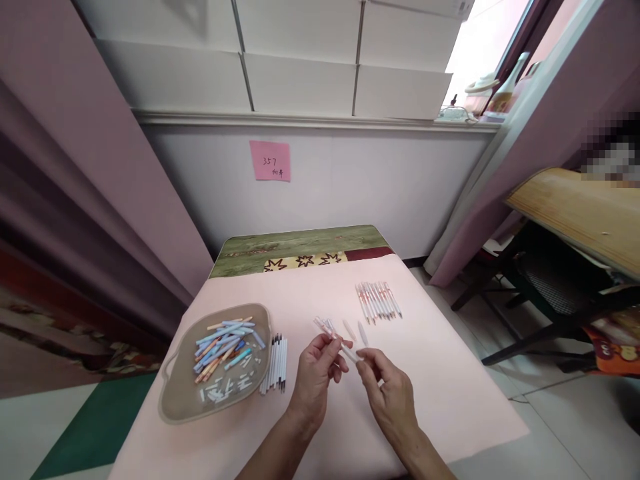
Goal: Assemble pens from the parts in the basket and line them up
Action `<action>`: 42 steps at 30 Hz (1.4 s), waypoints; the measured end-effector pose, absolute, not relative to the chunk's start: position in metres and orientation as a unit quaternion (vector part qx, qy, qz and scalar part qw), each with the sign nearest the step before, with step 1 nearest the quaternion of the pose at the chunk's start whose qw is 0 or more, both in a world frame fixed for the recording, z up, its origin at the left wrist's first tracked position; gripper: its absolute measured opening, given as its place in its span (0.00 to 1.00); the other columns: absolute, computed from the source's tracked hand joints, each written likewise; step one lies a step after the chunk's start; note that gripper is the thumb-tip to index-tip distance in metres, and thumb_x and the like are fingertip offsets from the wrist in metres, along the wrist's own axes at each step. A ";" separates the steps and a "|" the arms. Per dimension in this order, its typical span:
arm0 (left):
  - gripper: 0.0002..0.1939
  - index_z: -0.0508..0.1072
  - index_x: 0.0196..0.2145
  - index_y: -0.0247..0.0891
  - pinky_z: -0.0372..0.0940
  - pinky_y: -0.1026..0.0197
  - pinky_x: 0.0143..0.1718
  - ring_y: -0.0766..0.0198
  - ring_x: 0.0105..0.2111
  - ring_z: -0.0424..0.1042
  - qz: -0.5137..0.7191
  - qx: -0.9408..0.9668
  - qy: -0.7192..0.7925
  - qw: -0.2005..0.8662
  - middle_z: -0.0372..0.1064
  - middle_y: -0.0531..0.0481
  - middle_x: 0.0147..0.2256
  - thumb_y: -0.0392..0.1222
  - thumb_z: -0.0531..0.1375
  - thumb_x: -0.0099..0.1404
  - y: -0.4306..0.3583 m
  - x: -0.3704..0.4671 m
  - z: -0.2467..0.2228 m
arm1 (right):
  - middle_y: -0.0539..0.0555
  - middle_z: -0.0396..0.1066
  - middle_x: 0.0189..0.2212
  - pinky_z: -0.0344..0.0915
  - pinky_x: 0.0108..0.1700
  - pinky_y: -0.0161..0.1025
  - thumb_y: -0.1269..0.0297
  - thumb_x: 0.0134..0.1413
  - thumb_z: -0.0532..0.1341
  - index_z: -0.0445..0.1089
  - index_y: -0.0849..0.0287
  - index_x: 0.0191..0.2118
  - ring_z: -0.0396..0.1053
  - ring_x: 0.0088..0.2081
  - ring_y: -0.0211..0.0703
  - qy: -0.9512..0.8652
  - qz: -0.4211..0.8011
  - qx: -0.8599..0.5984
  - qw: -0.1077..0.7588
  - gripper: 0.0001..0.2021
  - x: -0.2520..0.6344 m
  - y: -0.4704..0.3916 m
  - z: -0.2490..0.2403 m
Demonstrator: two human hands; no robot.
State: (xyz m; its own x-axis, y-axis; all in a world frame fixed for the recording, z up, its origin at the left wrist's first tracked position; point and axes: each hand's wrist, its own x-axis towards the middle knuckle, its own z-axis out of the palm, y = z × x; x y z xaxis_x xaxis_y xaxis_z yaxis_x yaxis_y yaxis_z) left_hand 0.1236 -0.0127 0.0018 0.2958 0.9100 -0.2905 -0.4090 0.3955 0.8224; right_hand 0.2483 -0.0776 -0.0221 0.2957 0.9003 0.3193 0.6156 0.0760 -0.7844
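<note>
Over the cloth-covered table, my left hand (314, 377) pinches a slim, whitish pen barrel (349, 353) between thumb and fingers. My right hand (389, 390) has its thumb and fingertips closed on the barrel's near end. Clear shiny pieces (326, 325) show just beyond my left fingertips; whether they join the barrel I cannot tell. Close by lie a pinkish tapered piece (349, 329) and a pale grey one (363, 333). To the left, several white pen refills (276, 365) with dark tips lie side by side. A row of printed pens (379, 302) sits at the back right.
At the left of the table stands a beige plastic basket (173, 397) with several blue and orange pen parts (225, 347) and small clear pieces (225, 388). A pink note (270, 161) is on the wall. Right of the table are a wooden desk (580, 207) and dark chair (555, 287).
</note>
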 end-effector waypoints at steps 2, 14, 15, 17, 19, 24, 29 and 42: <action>0.12 0.72 0.31 0.33 0.54 0.68 0.18 0.73 0.20 0.64 0.448 0.329 0.393 0.732 0.75 0.42 0.38 0.45 0.66 0.54 -0.012 0.123 0.000 | 0.48 0.69 0.24 0.64 0.27 0.31 0.55 0.57 0.59 0.67 0.58 0.40 0.67 0.23 0.37 -0.570 0.131 -0.656 0.476 0.12 0.248 -0.077 -0.023; 0.13 0.73 0.31 0.34 0.48 0.70 0.16 0.74 0.18 0.60 0.438 0.353 0.406 0.720 0.72 0.48 0.25 0.47 0.66 0.54 -0.010 0.125 -0.003 | 0.48 0.71 0.24 0.64 0.26 0.30 0.53 0.53 0.62 0.68 0.58 0.38 0.68 0.22 0.36 -0.542 0.191 -0.669 0.471 0.13 0.247 -0.075 -0.022; 0.13 0.73 0.31 0.34 0.49 0.70 0.16 0.74 0.18 0.61 0.440 0.354 0.404 0.720 0.73 0.47 0.28 0.47 0.66 0.54 -0.010 0.125 -0.003 | 0.48 0.70 0.23 0.63 0.25 0.30 0.53 0.53 0.62 0.68 0.58 0.35 0.68 0.22 0.36 -0.544 0.185 -0.670 0.470 0.12 0.247 -0.075 -0.021; 0.13 0.73 0.30 0.34 0.48 0.70 0.16 0.74 0.18 0.61 0.437 0.356 0.400 0.723 0.74 0.45 0.30 0.47 0.66 0.54 -0.010 0.125 -0.003 | 0.47 0.68 0.19 0.61 0.23 0.30 0.54 0.57 0.58 0.67 0.57 0.29 0.66 0.20 0.36 -0.548 0.206 -0.667 0.462 0.12 0.247 -0.076 -0.021; 0.13 0.72 0.30 0.34 0.46 0.70 0.15 0.75 0.17 0.60 0.428 0.357 0.400 0.727 0.74 0.47 0.27 0.47 0.66 0.54 -0.010 0.125 -0.004 | 0.47 0.67 0.18 0.61 0.22 0.30 0.55 0.61 0.54 0.67 0.57 0.28 0.66 0.19 0.35 -0.543 0.245 -0.663 0.453 0.15 0.248 -0.077 -0.022; 0.13 0.73 0.30 0.34 0.46 0.70 0.15 0.75 0.16 0.58 0.416 0.374 0.396 0.728 0.70 0.50 0.22 0.48 0.65 0.55 -0.010 0.125 -0.009 | 0.48 0.69 0.19 0.62 0.24 0.30 0.54 0.62 0.51 0.68 0.58 0.29 0.68 0.19 0.36 -0.522 0.322 -0.649 0.450 0.17 0.250 -0.077 -0.023; 0.13 0.72 0.30 0.34 0.47 0.70 0.15 0.76 0.16 0.59 0.417 0.389 0.420 0.705 0.73 0.46 0.31 0.48 0.64 0.56 -0.009 0.127 -0.016 | 0.48 0.70 0.22 0.61 0.25 0.30 0.56 0.55 0.60 0.70 0.58 0.32 0.67 0.23 0.36 -0.541 0.315 -0.637 0.449 0.10 0.251 -0.075 -0.024; 0.09 0.72 0.34 0.40 0.63 0.63 0.29 0.63 0.26 0.69 0.340 0.686 0.472 0.437 0.72 0.51 0.29 0.46 0.56 0.64 -0.043 0.088 -0.074 | 0.56 0.75 0.27 0.60 0.29 0.38 0.48 0.49 0.57 0.78 0.55 0.32 0.70 0.30 0.48 -0.337 0.108 -0.868 0.348 0.18 0.413 -0.002 -0.082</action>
State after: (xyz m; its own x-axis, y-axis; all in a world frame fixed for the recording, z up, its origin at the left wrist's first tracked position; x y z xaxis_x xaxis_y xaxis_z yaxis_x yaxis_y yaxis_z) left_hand 0.0884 -0.0435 -0.0745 0.3228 0.9449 0.0550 0.3506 -0.1733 0.9203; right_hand 0.4129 -0.0016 -0.0819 0.7488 0.6611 0.0468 0.5106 -0.5305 -0.6766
